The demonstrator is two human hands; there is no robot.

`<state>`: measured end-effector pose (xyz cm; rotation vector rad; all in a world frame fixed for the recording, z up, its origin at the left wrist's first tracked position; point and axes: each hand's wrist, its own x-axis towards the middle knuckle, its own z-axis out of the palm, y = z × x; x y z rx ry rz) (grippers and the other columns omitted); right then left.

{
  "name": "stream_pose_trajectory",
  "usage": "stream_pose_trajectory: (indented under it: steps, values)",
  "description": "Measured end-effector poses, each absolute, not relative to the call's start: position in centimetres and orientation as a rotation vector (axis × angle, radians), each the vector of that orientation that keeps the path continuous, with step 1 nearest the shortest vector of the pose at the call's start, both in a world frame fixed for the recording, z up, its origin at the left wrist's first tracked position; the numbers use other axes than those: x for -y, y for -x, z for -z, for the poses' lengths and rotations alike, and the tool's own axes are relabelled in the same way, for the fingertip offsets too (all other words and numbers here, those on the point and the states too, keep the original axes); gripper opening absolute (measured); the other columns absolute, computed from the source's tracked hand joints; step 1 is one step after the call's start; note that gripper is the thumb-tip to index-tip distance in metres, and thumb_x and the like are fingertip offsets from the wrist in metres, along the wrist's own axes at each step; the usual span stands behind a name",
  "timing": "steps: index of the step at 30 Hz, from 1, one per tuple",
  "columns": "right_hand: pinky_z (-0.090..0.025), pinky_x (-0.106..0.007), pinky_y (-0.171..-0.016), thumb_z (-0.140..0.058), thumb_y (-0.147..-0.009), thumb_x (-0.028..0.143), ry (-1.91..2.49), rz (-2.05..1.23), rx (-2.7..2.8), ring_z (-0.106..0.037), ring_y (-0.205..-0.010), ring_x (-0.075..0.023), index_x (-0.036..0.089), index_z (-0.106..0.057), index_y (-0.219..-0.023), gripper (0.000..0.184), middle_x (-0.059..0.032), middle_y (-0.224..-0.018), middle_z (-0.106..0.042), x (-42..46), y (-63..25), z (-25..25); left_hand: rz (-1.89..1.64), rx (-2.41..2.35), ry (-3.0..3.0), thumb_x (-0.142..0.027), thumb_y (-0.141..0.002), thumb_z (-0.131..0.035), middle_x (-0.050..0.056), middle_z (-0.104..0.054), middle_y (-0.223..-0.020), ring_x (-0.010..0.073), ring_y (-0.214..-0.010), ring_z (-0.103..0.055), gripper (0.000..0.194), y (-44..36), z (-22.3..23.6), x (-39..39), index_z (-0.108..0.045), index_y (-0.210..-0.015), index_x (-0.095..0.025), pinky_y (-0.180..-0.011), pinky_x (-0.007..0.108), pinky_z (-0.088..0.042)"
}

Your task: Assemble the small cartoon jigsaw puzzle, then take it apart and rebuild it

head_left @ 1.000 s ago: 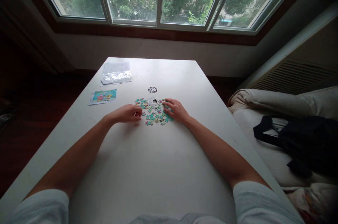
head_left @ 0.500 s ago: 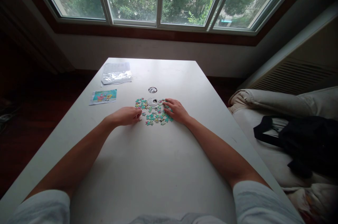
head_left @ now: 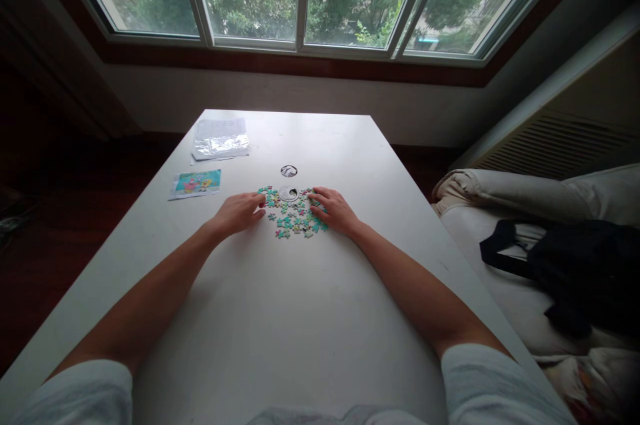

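The left hand (head_left: 239, 213), loosely curled, whether gripping anything unclear, had shifted slightly up the frame to the upper-left edge of the puzzle pieces (head_left: 286, 221) mid-frame on the surface (head_left: 320, 305), while the right hand (head_left: 339, 211) stayed open at their right edge.

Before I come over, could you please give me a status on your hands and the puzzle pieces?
Left hand at left edge of puzzle pieces, grip unclear. Right hand spread over right edge. Pieces scattered on table; round item at their far side.

Left hand (head_left: 243, 211) now farther forward, beside puzzle pieces (head_left: 295, 219).
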<state>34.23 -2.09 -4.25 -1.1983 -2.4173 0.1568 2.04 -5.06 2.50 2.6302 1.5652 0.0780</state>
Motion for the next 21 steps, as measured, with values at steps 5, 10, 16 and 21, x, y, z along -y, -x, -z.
stream_pose_trajectory:
  steps: [5,10,16,21]
  values:
    - [-0.039,-0.048,-0.114,-0.051,-0.100,0.044,1.249,-0.163,2.385,-0.048,-0.138,-0.0290,0.025,-0.050,-0.147,0.051,-0.0113,-0.154,-0.047,2.1,-34.2,4.2,-0.184,-1.560,-2.709,-0.035,-0.097,-0.047,0.004,-0.066,-0.097,0.0205,-0.089,-0.061,0.017,-3.8,-2.0,5.9,-0.058,-0.089,-0.023,-0.068,0.030,-0.040]
    - [-0.037,-0.049,-0.115,-0.048,-0.101,0.045,1.243,-0.193,2.395,-0.049,-0.137,-0.0276,0.026,-0.051,-0.146,0.049,-0.0104,-0.151,-0.051,2.1,-34.2,4.2,-0.230,-1.514,-2.716,-0.037,-0.099,-0.048,0.004,-0.063,-0.091,0.0217,-0.089,-0.059,0.022,-5.2,-1.0,6.6,-0.057,-0.084,-0.023,-0.075,0.032,-0.044]
    - [-0.039,-0.045,-0.115,-0.043,-0.103,0.044,1.175,-0.285,2.374,-0.053,-0.134,-0.0245,0.027,-0.057,-0.142,0.044,-0.0078,-0.145,-0.057,2.1,-34.1,3.8,-0.383,-1.428,-2.721,-0.051,-0.092,-0.060,0.011,-0.062,-0.115,0.0291,-0.108,-0.055,0.033,-7.0,0.0,8.0,-0.062,-0.108,-0.022,-0.095,0.044,-0.045]
    - [-0.037,-0.046,-0.117,-0.048,-0.100,0.053,1.118,-0.330,2.408,-0.045,-0.141,-0.0263,0.028,-0.054,-0.145,0.052,-0.0081,-0.152,-0.051,2.6,-33.9,3.2,-0.424,-1.325,-2.720,-0.049,-0.093,-0.059,0.011,-0.050,-0.143,0.0327,-0.137,-0.039,0.048,-7.0,1.3,7.9,-0.054,-0.135,-0.026,-0.113,0.050,-0.035]
